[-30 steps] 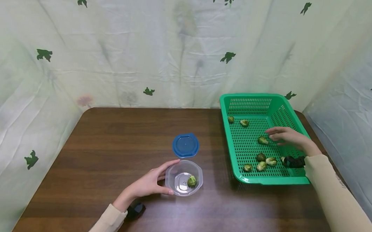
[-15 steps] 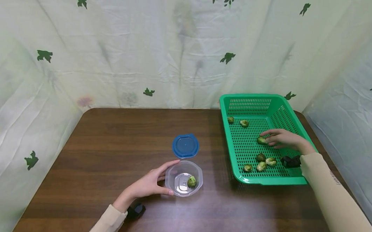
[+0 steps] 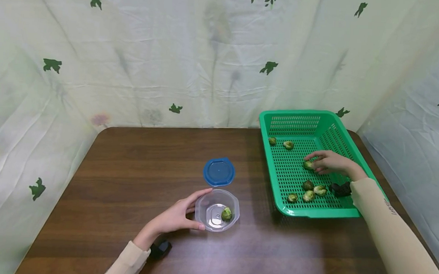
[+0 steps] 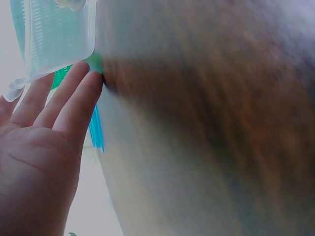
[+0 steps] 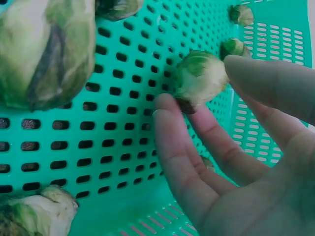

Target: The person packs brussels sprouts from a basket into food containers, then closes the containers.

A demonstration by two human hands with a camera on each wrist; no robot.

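Observation:
My left hand point(image 3: 176, 215) rests around the left side of a clear plastic container point(image 3: 209, 223), thumb at the near rim and fingers at the far side. One Brussels sprout point(image 3: 226, 214) lies inside it. In the left wrist view, the fingers point(image 4: 78, 105) lie against the container wall point(image 4: 61, 44). Over at the right, my right hand point(image 3: 331, 162) is down in a green basket point(image 3: 310, 214), its thumb and fingers around a Brussels sprout point(image 5: 202, 76). The thumb point(image 5: 266, 81) meets one side of that sprout and fingertips sit by its lower side.
Just behind the container lies a blue lid point(image 3: 219, 172). More Brussels sprouts point(image 3: 308, 196) are grouped in the near part of the basket, and two others point(image 3: 288, 145) sit toward its far left. A patterned curtain point(image 3: 153, 55) hangs behind the brown table point(image 3: 140, 162).
My right hand has moved left and down onto the sprout in the middle of the basket, and its fingers have come around it. The left hand and container have stayed put.

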